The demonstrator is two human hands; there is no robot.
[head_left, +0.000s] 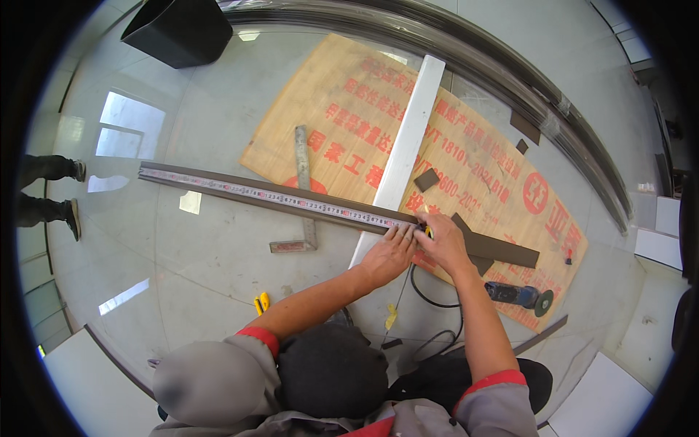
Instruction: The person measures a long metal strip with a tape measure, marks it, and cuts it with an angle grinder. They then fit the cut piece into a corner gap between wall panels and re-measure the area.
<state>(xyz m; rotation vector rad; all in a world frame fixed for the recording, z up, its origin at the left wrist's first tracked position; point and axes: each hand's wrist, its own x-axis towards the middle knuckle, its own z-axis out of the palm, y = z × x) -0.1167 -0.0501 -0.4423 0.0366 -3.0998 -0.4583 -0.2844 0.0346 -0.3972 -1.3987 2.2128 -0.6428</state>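
Fingers [400, 237] touch the measuring tape [280, 198], its length pointing left, slightly away.

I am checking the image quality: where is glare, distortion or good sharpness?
Head view: glare patches on the glossy floor, left; head view: upper-right dark profiles look bowed, likely by fisheye; head view: tape measure fairly sharp.

Indoor work site, tiled floor [182, 291], angle grinder [510, 293], tape measure [280, 197]

White tape [273, 197], dark brown strip [273, 208].
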